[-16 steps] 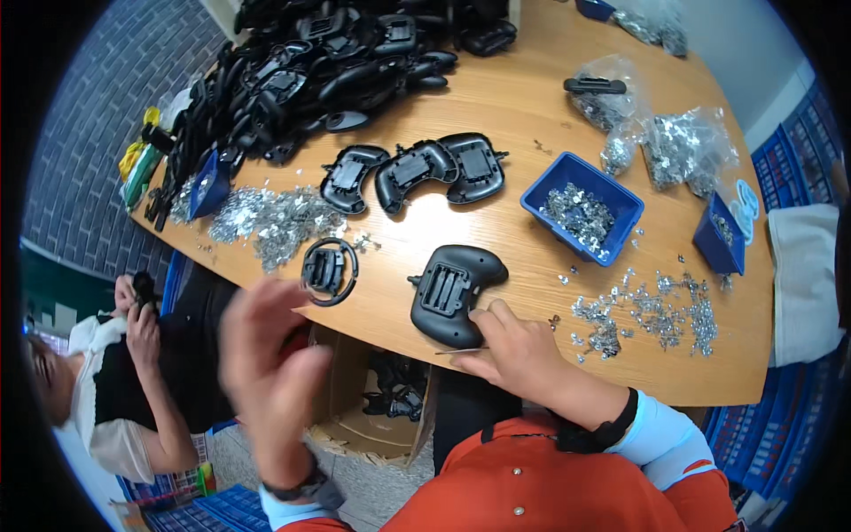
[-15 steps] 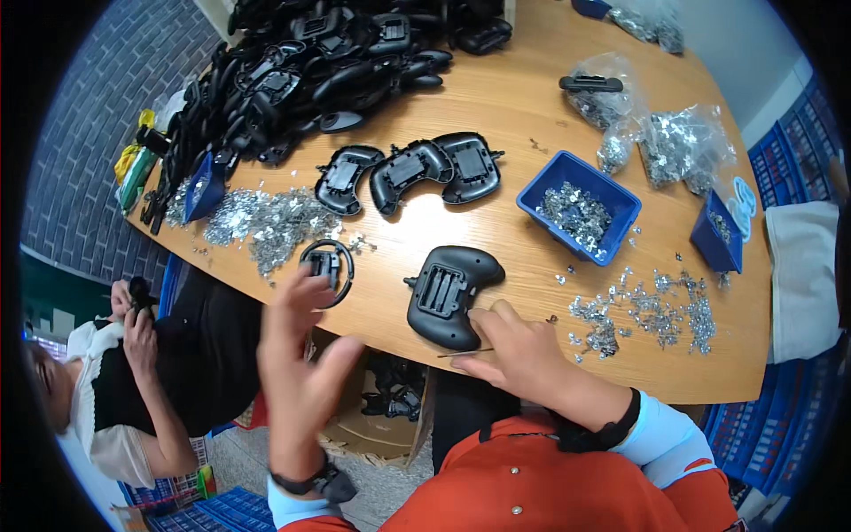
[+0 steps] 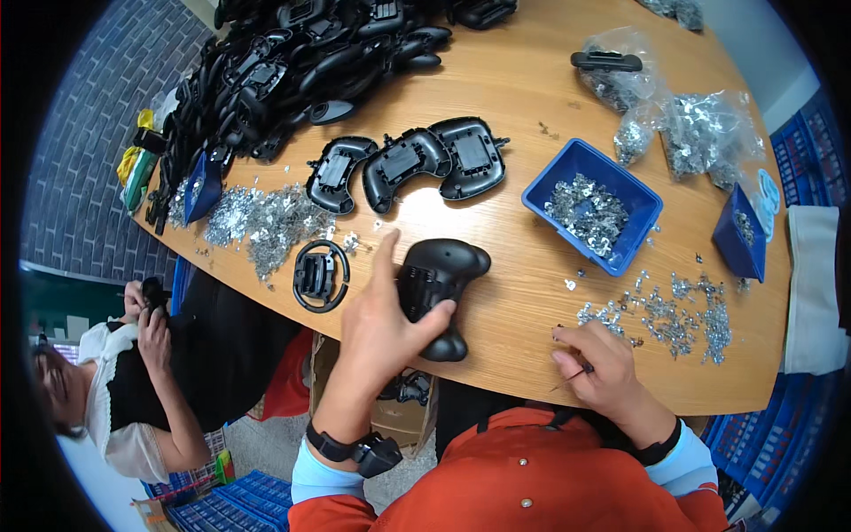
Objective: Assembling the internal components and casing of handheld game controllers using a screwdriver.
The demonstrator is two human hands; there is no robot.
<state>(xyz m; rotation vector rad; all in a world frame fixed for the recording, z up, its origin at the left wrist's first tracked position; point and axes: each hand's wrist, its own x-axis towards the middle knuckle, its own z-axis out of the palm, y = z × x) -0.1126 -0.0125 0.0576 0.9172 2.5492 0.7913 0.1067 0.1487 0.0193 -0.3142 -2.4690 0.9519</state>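
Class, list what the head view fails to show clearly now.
Head view:
Black controller shell: partly hidden by the left hand.
Thin tool: partly hidden by the right hand.
Black pile: cut off by the top edge.
Cardboard box: partly hidden by the left forearm.

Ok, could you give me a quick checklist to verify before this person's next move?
1. Left hand at the black gamepad shell: ok, thumb across it.
2. Shell flat on the wooden table: cannot tell, partly hidden.
3. Battery compartment uncovered: not ok, left hand covers part.
4. Thin tool in right hand: ok.
5. Metal clips in the blue bin: ok.
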